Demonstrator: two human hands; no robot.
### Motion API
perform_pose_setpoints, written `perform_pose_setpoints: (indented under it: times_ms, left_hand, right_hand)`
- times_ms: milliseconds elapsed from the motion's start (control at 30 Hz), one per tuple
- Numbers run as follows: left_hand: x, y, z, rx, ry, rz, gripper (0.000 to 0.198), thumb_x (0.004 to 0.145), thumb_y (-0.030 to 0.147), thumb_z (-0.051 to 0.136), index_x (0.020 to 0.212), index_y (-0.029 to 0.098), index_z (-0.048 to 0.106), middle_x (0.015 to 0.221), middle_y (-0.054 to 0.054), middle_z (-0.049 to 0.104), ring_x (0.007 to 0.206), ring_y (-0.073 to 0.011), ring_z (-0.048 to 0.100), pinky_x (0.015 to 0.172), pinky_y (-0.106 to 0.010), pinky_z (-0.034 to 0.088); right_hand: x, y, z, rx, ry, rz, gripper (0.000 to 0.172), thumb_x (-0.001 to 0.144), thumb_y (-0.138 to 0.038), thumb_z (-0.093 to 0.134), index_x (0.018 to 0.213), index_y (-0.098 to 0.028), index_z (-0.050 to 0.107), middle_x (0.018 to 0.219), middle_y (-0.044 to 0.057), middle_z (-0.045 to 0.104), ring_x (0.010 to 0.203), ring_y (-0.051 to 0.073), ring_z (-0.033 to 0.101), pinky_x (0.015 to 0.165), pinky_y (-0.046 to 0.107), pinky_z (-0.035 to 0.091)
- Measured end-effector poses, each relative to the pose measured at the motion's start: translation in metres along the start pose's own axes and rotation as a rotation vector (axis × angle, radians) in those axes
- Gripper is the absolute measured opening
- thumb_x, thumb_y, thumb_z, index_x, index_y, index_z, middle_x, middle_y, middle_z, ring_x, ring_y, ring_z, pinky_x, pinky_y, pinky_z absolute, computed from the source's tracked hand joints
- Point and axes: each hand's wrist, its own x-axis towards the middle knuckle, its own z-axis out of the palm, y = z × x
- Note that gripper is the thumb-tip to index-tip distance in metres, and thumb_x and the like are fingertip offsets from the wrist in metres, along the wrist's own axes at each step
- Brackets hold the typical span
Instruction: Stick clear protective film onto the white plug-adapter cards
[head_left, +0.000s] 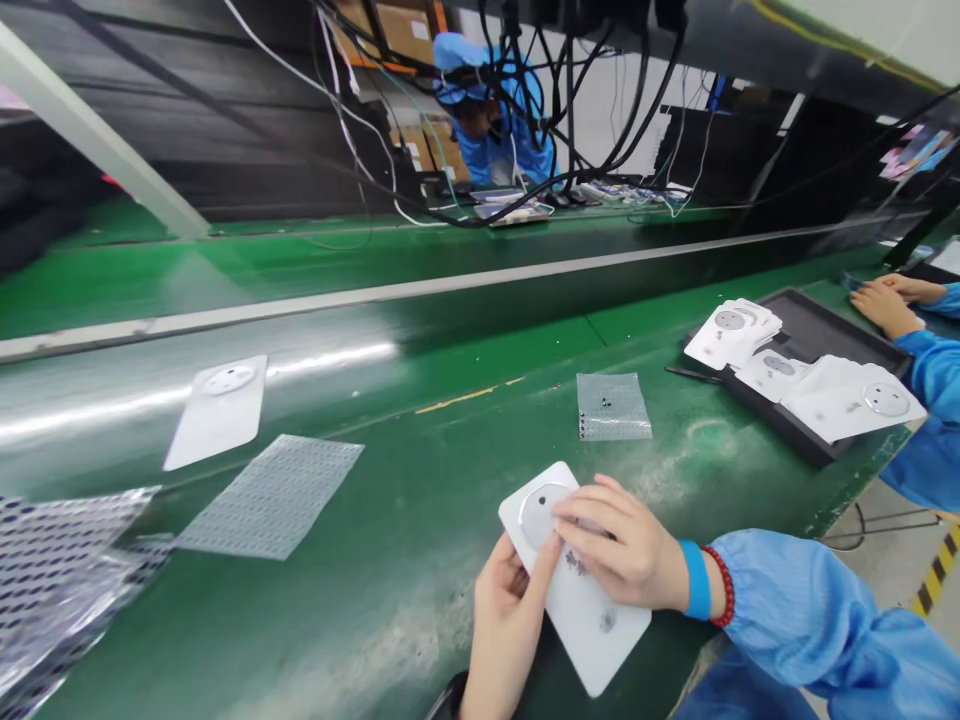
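Well left of the hands, a crumpled silver foil bag with a dark pattern (67, 590) lies at the edge of the green bench (375, 640). Just right of it lies a flat grey dimpled sheet (270, 497), and beyond that a loose white panel (217, 412) with a round disc on its face. At the middle of the frame, the left hand (506, 630) and right hand (622, 545) are together on a white rectangular panel (577, 590). The left hand grips its lower edge from below, while the right-hand fingers (600, 515) lie across its round silver disc (538, 515). The panel is tilted on the bench, with its far end toward the disc, and dark marks show on its face. A blue wristband (697, 580) and a red bead bracelet (724, 585) circle the right wrist, above a blue sleeve (817, 610). Ahead of the hands sits a small clear bag holding tiny dark parts (613, 407). Farther right, a black tray (795, 340) carries a stack of white panels (731, 333) and more loose ones. Past the tray, a co-worker's hands (889, 300) rest on the bench. Across the bench, a person in blue (487, 110) stands behind hanging cables (570, 110).
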Motion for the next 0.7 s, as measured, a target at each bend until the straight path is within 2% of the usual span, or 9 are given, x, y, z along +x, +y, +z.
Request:
perform_pose_setpoints:
  times_ms: [100,200,333,433,500,567,633,700]
  left_hand:
    - [0.003,-0.002,-0.006,-0.001,0.004,-0.043,0.057,0.063,0.042,0.082,0.106,0.012,0.059,0.094,-0.01,0.07,0.076,-0.0217,0.067,0.064,-0.024,0.055]
    - [0.005,-0.001,-0.009,0.021,-0.002,-0.072,0.061,0.062,0.042,0.082,0.109,0.012,0.058,0.092,-0.011,0.07,0.075,-0.0242,0.067,0.06,-0.027,0.055]
    - [0.004,0.002,-0.006,0.09,0.014,-0.025,0.058,0.064,0.044,0.08,0.107,0.011,0.058,0.089,-0.01,0.07,0.066,-0.0203,0.065,0.056,-0.025,0.053]
    - [0.002,0.004,-0.001,0.122,-0.02,0.04,0.051,0.069,0.044,0.076,0.104,0.012,0.059,0.091,-0.01,0.07,0.071,-0.0194,0.065,0.061,-0.024,0.053]
    - [0.001,0.005,0.001,0.148,-0.036,0.088,0.045,0.071,0.042,0.074,0.102,0.012,0.06,0.091,-0.009,0.07,0.076,-0.0199,0.066,0.063,-0.023,0.053]
    - [0.0,0.006,0.003,0.174,-0.038,0.116,0.04,0.073,0.041,0.072,0.1,0.012,0.061,0.09,-0.009,0.069,0.076,-0.0198,0.066,0.063,-0.022,0.053]
    - [-0.001,0.006,0.004,0.184,-0.038,0.131,0.037,0.074,0.039,0.071,0.098,0.013,0.06,0.088,-0.008,0.069,0.074,-0.0194,0.066,0.061,-0.022,0.053]
    - [-0.003,0.007,0.004,0.184,-0.041,0.15,0.035,0.075,0.038,0.07,0.097,0.013,0.061,0.086,-0.008,0.069,0.072,-0.0189,0.066,0.06,-0.021,0.053]
  right_hand:
    - [0.001,-0.001,0.0,0.167,0.023,0.075,0.026,0.088,-0.008,0.043,0.11,-0.01,0.057,0.117,0.014,0.058,0.115,0.023,0.048,0.1,0.046,0.041]
    - [0.001,-0.003,0.001,0.309,0.081,0.11,0.028,0.086,-0.005,0.045,0.109,-0.01,0.058,0.12,0.015,0.055,0.119,0.022,0.046,0.102,0.041,0.043]
    - [-0.002,-0.007,0.004,0.389,0.093,0.207,0.028,0.087,-0.007,0.047,0.111,-0.012,0.059,0.131,0.015,0.047,0.128,0.023,0.04,0.108,0.042,0.039]
    - [-0.006,-0.008,0.006,0.458,0.103,0.383,0.034,0.087,-0.013,0.054,0.121,-0.016,0.055,0.144,0.013,0.033,0.134,0.025,0.033,0.109,0.042,0.037]
    - [-0.008,-0.008,0.008,0.62,0.085,0.528,0.044,0.087,-0.016,0.057,0.129,-0.02,0.048,0.143,0.013,0.036,0.13,0.023,0.04,0.106,0.04,0.043]
    - [-0.009,-0.008,0.01,0.85,0.05,0.632,0.049,0.089,-0.016,0.055,0.135,-0.021,0.041,0.131,0.012,0.051,0.116,0.019,0.055,0.095,0.033,0.052]
    - [-0.01,-0.009,0.012,1.018,0.033,0.685,0.048,0.09,-0.016,0.053,0.136,-0.021,0.04,0.117,0.01,0.06,0.099,0.015,0.064,0.083,0.026,0.057]
    - [-0.01,-0.009,0.013,1.072,0.053,0.708,0.045,0.09,-0.017,0.054,0.133,-0.02,0.043,0.114,0.009,0.062,0.094,0.014,0.066,0.079,0.022,0.057]
